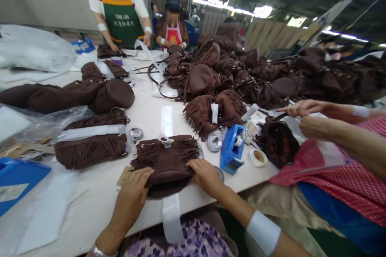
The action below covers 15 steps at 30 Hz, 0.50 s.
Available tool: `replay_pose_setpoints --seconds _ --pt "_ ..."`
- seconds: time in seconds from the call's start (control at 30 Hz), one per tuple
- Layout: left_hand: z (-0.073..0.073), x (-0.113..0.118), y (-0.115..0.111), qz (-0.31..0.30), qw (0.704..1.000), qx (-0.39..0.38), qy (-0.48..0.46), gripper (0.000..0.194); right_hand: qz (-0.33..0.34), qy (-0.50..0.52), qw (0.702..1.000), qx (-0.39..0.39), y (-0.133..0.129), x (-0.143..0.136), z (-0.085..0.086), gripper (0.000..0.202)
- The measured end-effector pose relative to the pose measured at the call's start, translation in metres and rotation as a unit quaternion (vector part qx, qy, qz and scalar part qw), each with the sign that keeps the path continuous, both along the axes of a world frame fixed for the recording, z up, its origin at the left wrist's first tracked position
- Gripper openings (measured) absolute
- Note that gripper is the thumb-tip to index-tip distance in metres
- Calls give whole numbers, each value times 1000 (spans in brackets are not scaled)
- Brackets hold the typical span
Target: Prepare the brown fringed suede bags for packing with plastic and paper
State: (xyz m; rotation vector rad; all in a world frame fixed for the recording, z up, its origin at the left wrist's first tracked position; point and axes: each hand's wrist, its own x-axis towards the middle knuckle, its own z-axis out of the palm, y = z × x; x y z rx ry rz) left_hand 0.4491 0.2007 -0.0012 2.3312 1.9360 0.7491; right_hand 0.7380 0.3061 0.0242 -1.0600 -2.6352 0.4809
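Observation:
A dark brown fringed bag (169,160) lies on the white table in front of me. My left hand (132,192) is closed on its left edge, the fingers resting on top. My right hand (207,177) holds the right edge in the same way. A white strip (172,213) runs under the bag; its near end hangs over the table edge and its far end shows beyond the bag. A small white wrap sits at the bag's top middle. Part of a brown card (124,177) shows beside my left hand.
A blue tape dispenser (233,148) and a tape roll (257,157) stand to the right. Left are a wrapped bag (93,140) and a blue box (21,180). Brown bags (205,78) are heaped behind. A co-worker's hands (310,116) work at right; two people stand across.

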Motion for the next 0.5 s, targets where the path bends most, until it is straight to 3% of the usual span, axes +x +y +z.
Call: replay_pose_setpoints --seconds 0.13,0.23,0.3,0.4,0.5 --pt "-11 -12 -13 0 999 2 35 47 57 20 998 -24 5 4 27 64" --pt "3 -10 -17 11 998 31 56 59 107 17 994 -16 20 4 44 78" --pt "22 3 -10 1 998 47 49 60 142 -18 990 -4 36 0 44 70" --pt "44 31 14 -59 996 44 56 58 157 -59 986 -4 63 -8 34 40" --pt "45 51 39 -131 989 26 66 43 62 -36 997 15 79 -11 28 26"
